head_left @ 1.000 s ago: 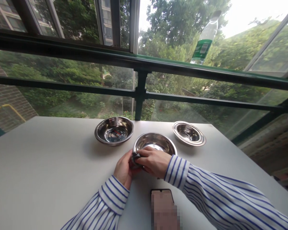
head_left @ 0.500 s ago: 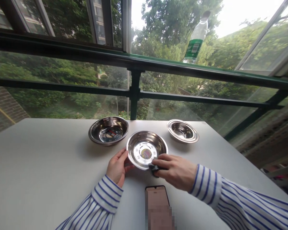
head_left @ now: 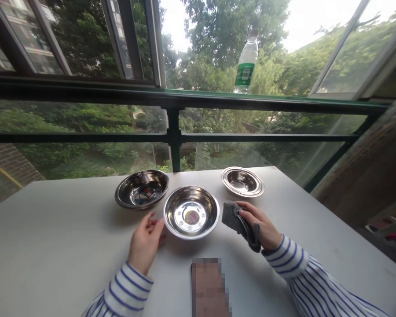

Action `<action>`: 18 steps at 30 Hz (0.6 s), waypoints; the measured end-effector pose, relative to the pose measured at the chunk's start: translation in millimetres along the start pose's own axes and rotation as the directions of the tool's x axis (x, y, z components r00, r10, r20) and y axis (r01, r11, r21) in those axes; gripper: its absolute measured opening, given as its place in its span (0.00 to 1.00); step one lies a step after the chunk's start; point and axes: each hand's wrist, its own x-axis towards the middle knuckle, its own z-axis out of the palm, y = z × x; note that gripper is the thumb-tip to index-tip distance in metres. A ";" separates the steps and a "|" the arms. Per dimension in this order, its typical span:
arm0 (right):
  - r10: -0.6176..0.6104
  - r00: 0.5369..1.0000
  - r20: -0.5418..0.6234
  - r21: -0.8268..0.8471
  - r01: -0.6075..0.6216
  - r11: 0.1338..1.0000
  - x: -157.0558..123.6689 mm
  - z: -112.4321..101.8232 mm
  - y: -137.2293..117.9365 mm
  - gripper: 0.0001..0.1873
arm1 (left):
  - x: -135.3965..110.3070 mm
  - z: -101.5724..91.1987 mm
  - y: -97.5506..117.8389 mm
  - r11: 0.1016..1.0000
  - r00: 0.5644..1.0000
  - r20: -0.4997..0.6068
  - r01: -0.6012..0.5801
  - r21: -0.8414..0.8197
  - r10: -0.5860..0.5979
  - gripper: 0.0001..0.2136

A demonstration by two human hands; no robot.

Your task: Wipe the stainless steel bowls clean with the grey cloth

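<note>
The middle stainless steel bowl (head_left: 191, 231) stands upright on the white table, with a round coloured sticker on its inner bottom. Beside its left rim is my left hand (head_left: 145, 244), fingers loosely bent and apart, holding nothing; whether a fingertip still brushes the rim I cannot tell. To the right of the bowl, my right hand (head_left: 262, 226) grips a dark grey cloth (head_left: 236, 218), which hangs folded from the fingers clear of the bowl. Behind on the left sits a wider steel bowl (head_left: 122, 198), and behind on the right a smaller wide-rimmed steel bowl (head_left: 259, 188).
A phone (head_left: 207, 286), its screen blurred out, lies on the white table (head_left: 69, 246) in front of the middle bowl. Past the far edge run a dark green railing (head_left: 267, 103) and window panes. On the railing stands a plastic bottle (head_left: 246, 72) with a green label.
My right hand has lifted the cloth off the bowl's near rim and moved right. My left hand has let go of the bowl's left side and drawn slightly away. The camera view has shifted.
</note>
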 end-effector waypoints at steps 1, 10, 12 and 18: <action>0.049 0.999 -0.013 0.086 -0.047 0.995 -2.2 2.3 0.7 0.21 | -3.6 -3.7 0.4 0.979 0.981 -0.089 -0.162 0.127 0.174 0.22; 0.114 0.993 -0.005 0.491 -0.097 0.866 -27.6 36.6 -15.7 0.21 | -56.7 47.3 22.8 0.997 0.852 0.523 -0.023 0.067 -0.015 0.31; 0.085 0.994 0.067 0.511 -0.107 0.853 -31.6 41.0 -15.2 0.21 | -58.2 63.9 24.4 0.996 0.788 0.610 0.081 0.032 -0.084 0.30; -0.036 0.998 0.043 0.169 0.028 0.985 -36.5 17.4 -12.0 0.23 | -51.2 77.7 29.3 0.988 0.869 0.490 -0.123 0.091 0.063 0.13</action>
